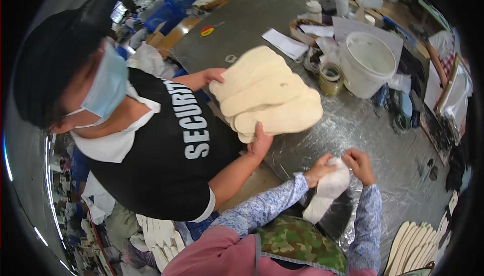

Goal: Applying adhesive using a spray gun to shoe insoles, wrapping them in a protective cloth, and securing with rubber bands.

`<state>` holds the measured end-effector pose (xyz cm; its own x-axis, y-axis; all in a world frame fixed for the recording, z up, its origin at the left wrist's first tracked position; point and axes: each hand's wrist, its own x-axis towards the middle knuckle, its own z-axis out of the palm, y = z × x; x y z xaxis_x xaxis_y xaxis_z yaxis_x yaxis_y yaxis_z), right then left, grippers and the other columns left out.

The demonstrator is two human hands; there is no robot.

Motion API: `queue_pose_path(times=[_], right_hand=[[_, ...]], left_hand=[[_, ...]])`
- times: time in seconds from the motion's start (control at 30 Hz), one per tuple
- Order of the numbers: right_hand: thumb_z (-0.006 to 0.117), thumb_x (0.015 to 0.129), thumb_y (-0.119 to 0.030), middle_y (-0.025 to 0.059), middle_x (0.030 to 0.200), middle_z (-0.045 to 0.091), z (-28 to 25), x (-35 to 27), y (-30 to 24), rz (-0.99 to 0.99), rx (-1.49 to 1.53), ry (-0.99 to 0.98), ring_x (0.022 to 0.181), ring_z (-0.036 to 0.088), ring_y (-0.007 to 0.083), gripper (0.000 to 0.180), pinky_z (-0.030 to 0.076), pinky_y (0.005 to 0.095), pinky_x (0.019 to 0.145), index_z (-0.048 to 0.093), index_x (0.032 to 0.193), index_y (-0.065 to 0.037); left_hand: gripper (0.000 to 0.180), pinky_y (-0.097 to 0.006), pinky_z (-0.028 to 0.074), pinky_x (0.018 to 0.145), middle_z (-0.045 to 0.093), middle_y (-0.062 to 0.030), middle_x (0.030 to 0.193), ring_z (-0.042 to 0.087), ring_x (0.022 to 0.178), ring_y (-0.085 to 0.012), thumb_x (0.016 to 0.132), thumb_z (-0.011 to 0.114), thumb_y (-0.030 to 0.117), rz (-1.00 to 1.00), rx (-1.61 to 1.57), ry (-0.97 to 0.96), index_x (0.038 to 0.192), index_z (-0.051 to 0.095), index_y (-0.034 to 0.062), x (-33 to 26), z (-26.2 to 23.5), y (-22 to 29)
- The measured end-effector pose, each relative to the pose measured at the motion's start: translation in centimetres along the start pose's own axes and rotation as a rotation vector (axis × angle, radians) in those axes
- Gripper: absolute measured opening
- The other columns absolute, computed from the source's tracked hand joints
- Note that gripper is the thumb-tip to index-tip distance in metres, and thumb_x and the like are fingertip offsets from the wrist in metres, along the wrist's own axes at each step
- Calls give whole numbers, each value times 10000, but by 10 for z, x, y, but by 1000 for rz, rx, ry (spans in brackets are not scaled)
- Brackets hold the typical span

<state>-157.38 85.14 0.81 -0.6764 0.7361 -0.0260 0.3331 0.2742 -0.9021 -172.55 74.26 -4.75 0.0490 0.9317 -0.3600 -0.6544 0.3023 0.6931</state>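
Over the near part of the table I hold a white shoe insole [328,190], upright with its lower end toward my apron. My left hand [318,170] is closed on its upper left edge. My right hand [359,166] is closed in a pinch at the insole's top right edge; its fingertips are partly hidden. Both my forearms wear blue-and-white patterned sleeves. To my left a co-worker in a face mask and black top holds a fanned stack of cream insoles [272,92] in both hands, above the table.
The grey table [242,18] has a shiny plastic covering near me. A white bucket [368,64], a glass jar [330,78] and white paper [285,44] stand or lie at the back right. More insoles [416,248] lie at lower right. Blue crates [169,16] are far left.
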Motion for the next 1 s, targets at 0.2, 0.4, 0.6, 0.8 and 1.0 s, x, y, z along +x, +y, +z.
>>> queue_pose_path(times=[0.2,0.4,0.6,0.8,1.0], right_hand=[[627,863,-137,40,642,563,7,33,-3,-27,27,-96,605,480,92,159,406,278,556,626,814,14],[632,863,-137,54,681,590,10,41,-15,-116,103,-203,625,500,96,163,408,282,557,631,832,24],[630,849,-86,5,671,554,26,39,-18,-177,51,-286,639,461,66,115,377,240,558,629,827,27],[590,885,-93,-30,747,547,60,79,7,-278,112,-416,680,452,63,126,370,225,599,602,849,27],[502,970,-222,-15,751,500,55,99,72,-239,-185,-133,679,405,54,262,332,215,574,618,923,8]], left_hand=[[295,-300,536,780,587,-96,1028,626,912,-167,888,573,35,14,-25,108,1147,431,31,0,-9,18],[306,-311,524,811,572,-111,1069,615,950,-177,891,564,39,58,-69,98,1165,427,19,-19,-8,30],[466,-294,515,782,580,-110,1070,603,946,-159,848,613,27,119,-151,231,1259,398,-10,-38,-1,16],[494,-293,506,802,604,-130,1069,603,981,-161,838,597,23,226,-153,381,1283,391,-39,-99,-16,23],[402,-323,539,792,606,-143,1111,631,961,-200,870,571,20,522,-512,628,1247,437,-22,-220,-82,-3]])
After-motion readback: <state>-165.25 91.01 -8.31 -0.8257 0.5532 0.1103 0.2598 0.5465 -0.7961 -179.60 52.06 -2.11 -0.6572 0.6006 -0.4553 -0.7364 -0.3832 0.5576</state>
